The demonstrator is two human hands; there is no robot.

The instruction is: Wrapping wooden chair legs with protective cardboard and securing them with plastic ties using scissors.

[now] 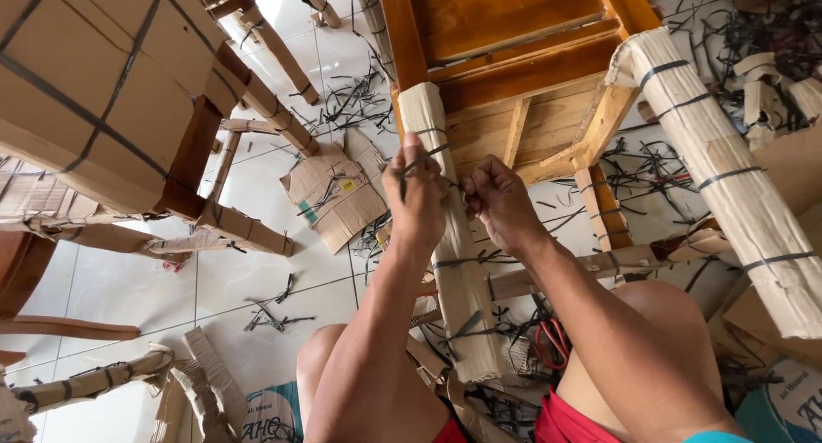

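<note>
A floor of glossy white tiles (257,272) is seen, brightly lit and strewn with cut black strapping scraps (270,315) and torn cardboard pieces (334,195). At the left, other wooden chairs wrapped in strapped cardboard (94,92) are stood, and a bare curved wooden part (51,323) is laid beside them. Printed sacks (270,417) are seen along the lower edge.

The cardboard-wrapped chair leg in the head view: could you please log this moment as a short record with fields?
Left hand: pinching a black strap against the wrapped leg
Right hand: fingers at the same strap, beside the left hand
Leg: cardboard-covered, part of an upturned wooden chair
Floor: white tiles, strewn with cut straps and cardboard scraps
Nearby: red-handled scissors below the right forearm
</note>
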